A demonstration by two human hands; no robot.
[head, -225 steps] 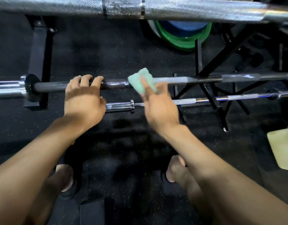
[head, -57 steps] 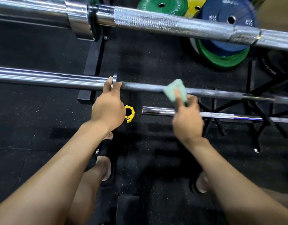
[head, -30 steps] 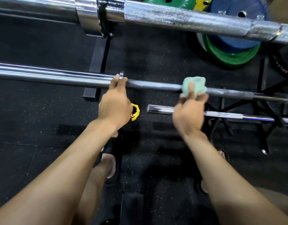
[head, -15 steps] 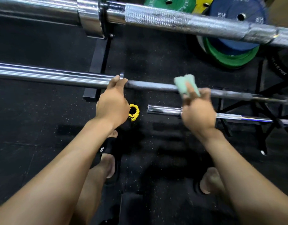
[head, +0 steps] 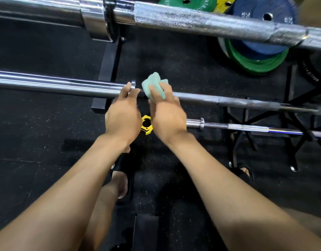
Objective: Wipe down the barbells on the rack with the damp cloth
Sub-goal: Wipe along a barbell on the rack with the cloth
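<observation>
The right hand (head: 167,115) presses a green cloth (head: 153,85) on the middle barbell (head: 228,102), its fingers curled over the cloth and bar. The left hand (head: 122,116) is just beside it, with its fingers bent over the shiny sleeve of that bar. A bigger barbell (head: 192,20) is higher up. A thin barbell (head: 246,126) and a yellow collar (head: 146,126) sit lower down.

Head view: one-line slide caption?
Right hand wipes the middle barbell with a green cloth; left hand steadies it.
</observation>
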